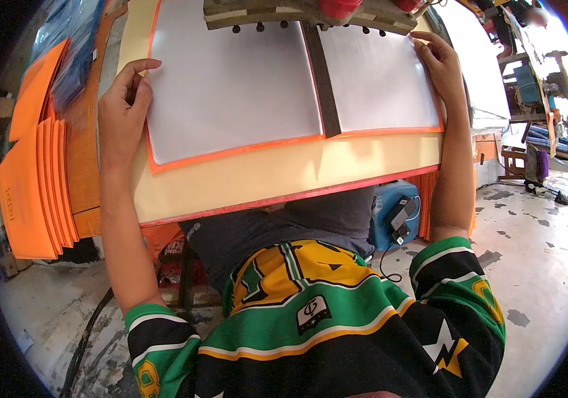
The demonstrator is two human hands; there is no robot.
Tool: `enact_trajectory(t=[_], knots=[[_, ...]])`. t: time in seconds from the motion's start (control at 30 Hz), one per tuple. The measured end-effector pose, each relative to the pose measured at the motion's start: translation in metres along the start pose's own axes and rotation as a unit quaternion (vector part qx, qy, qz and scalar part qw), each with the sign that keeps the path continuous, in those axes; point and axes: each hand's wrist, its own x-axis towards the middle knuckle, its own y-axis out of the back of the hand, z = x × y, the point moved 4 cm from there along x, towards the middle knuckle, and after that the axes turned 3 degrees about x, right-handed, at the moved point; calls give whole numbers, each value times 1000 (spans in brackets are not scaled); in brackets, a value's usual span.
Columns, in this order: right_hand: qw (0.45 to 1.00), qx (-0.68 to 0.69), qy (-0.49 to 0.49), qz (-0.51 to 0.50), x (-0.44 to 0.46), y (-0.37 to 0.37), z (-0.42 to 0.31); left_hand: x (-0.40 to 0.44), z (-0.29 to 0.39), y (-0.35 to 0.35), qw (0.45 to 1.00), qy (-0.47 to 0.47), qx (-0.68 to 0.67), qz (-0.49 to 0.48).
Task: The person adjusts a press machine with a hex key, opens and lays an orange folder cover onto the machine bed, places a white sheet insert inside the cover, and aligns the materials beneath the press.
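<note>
So the sheet with the orange border [231,86] is laid out pretty flat on the pale yellow board [284,176], right in front of the person, with a dark bar [322,86] running across it and splitting it into two panels. Left hand [133,89] is at the left edge, thumb and index finger fairly close together; right hand [433,56] is up at the far right corner, fingers bent over the edge. Can't tell if either one is really pinching or just steadying it. Going by that, the laying-out part looks pretty much done, but the letting-go part isn't, since both hands are on it. Whether the sheet has been worked along the bar, no idea, the bar covers that strip. The far edge is hidden too, under the grey metal head [284,12] with its row of dark bolts, and the top of that is cut off by the frame. The orange folders [38,192] stacked at left could be finished or waiting, honestly hard to say, and their writing is unreadable.
</note>
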Motion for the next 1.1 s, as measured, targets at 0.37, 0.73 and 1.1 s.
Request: enact_trajectory(t=[0.37,0.73,1.1], knots=[[1000,-20,8,-3,-2,3,-2,-1,3,1,999,20,22,-23],[999,-6,22,25,0,2,9,-2,8,1,999,19,15,-27],[999,-15,20,19,-2,4,-2,-1,3,0,999,8,20,-24]])
